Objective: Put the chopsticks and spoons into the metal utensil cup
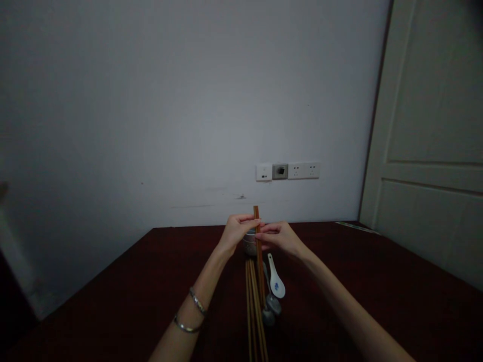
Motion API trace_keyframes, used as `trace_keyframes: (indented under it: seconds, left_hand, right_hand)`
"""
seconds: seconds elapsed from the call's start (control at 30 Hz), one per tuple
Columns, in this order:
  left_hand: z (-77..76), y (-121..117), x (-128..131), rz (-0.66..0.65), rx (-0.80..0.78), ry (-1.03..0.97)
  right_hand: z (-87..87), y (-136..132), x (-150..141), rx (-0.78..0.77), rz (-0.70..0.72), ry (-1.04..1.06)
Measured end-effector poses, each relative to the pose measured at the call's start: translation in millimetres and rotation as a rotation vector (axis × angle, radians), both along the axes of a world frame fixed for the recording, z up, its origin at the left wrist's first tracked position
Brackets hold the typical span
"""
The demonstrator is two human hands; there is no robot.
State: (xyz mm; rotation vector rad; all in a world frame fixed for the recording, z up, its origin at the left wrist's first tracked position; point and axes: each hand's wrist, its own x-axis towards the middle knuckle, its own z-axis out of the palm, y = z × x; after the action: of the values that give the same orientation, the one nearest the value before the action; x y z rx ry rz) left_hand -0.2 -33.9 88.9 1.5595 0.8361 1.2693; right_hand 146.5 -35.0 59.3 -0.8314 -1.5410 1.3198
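Reddish-brown chopsticks (259, 259) stand tilted upward in front of me, gripped near their upper ends. My left hand (240, 227) pinches them from the left, and my right hand (277, 237) closes on them from the right, slightly lower. Behind the hands is a grey patterned cup (249, 245), partly hidden. Several lighter wooden chopsticks (252, 306) lie on the table, pointing toward me. Beside them rest a white spoon with a blue mark (276, 284) and two metal spoons (273, 303), whose handles are partly covered.
The dark red table (169, 281) reaches back to a pale wall (188, 125). Sockets and switches (304, 170) sit on the wall above its far edge. A white panelled door (430, 125) stands at the right. A flat patterned strip (356, 227) lies at the back right.
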Motion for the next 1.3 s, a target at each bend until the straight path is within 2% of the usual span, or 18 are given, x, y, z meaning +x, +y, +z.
trace_keyframes:
  seconds: [0.17, 0.23, 0.3, 0.4, 0.57, 0.63, 0.7, 0.83, 0.97, 1.13, 1.3]
  left_hand:
    - [0.7, 12, -17, -0.115, -0.008, -0.018]
    - [-4.7, 24, -26, -0.086, -0.017, -0.078]
    - [-17.1, 42, -36, -0.014, -0.058, -0.118]
    - [-50.8, 72, -53, 0.14, -0.179, -0.113]
    - [-123.6, 108, -83, 0.281, -0.384, -0.193]
    - [-144.4, 115, -92, 0.293, -0.432, -0.249]
    - [-156.7, 119, -99, 0.305, -0.435, -0.333]
    - [-163.8, 123, -106, 0.287, -0.403, -0.442]
    - [-164.0, 125, -110, 0.248, -0.413, -0.492]
    - [-164.8, 128, -119, 0.231, -0.526, -0.68]
    - [-166.9, 130, -122, 0.178, -0.554, -0.689]
  right_hand:
    - [-1.2, 1, 2, 0.003, -0.001, -0.018]
    - [1.6, 7, 5, 0.002, -0.028, -0.011]
    - [8.8, 17, 8, 0.01, -0.067, -0.001]
    - [27.7, 36, 13, 0.065, -0.116, 0.018]
    - [60.8, 75, 16, 0.186, -0.172, 0.053]
    - [68.5, 91, 16, 0.203, -0.201, 0.068]
    - [72.6, 107, 14, 0.215, -0.218, 0.083]
    - [73.5, 136, 7, 0.217, -0.228, 0.101]
    - [65.4, 160, -7, 0.173, -0.223, 0.117]
    - [42.6, 181, -18, 0.099, -0.191, 0.082]
    - [14.5, 196, -23, 0.036, -0.161, 0.064]
